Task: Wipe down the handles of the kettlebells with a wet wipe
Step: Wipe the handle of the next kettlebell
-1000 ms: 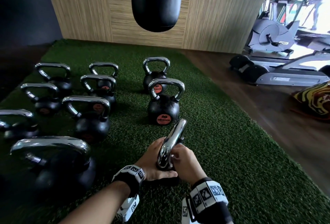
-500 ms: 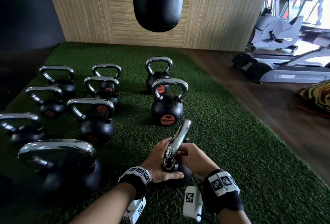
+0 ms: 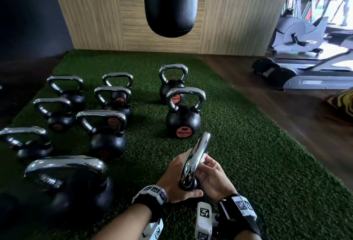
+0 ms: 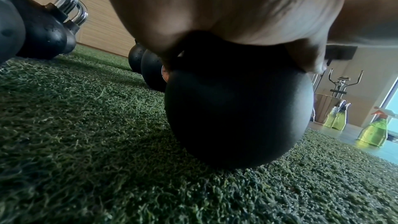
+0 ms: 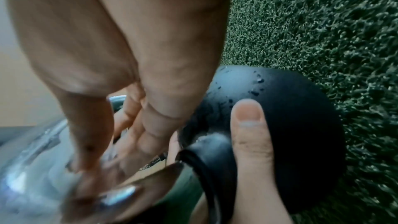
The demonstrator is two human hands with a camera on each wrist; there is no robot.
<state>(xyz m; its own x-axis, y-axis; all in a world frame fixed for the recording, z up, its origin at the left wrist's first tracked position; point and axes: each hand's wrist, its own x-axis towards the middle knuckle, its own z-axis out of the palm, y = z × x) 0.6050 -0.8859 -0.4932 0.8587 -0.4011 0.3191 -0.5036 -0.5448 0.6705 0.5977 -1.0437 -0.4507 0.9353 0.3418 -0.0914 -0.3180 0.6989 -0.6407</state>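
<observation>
Head view: the kettlebell being cleaned [image 3: 193,180] stands on the green turf mat [image 3: 248,163], nearest the person, in line with two others further out. Its chrome handle [image 3: 197,156] is seen edge-on. The left hand [image 3: 176,179] cups the base of the handle from the left, thumb curled across the near side. The right hand [image 3: 211,176] has its fingers curled against the right side of the handle, with a sliver of white, judged to be the wet wipe [image 3: 204,158], showing above them. Further kettlebells [image 3: 107,136] stand in rows to the left.

Left wrist view: the black ball of the kettlebell [image 4: 237,117] rests upright on the turf, with the palm of the left hand [image 4: 215,6] bearing on its top. Spray bottles [image 4: 374,130] stand on the floor beyond.

Right wrist view: the left thumb [image 5: 252,130] lies over the black collar where handle meets ball. The right fingers [image 5: 137,122] reach into the handle loop; the wipe is not discernible here. Droplets bead on the ball [image 5: 290,108].

Handling: the unit is judged heavy, rigid and stable when upright. Wet chrome is slippery. Steady it at the collar and wrap the wipe around the handle bar; do not lift by the damp section.
</observation>
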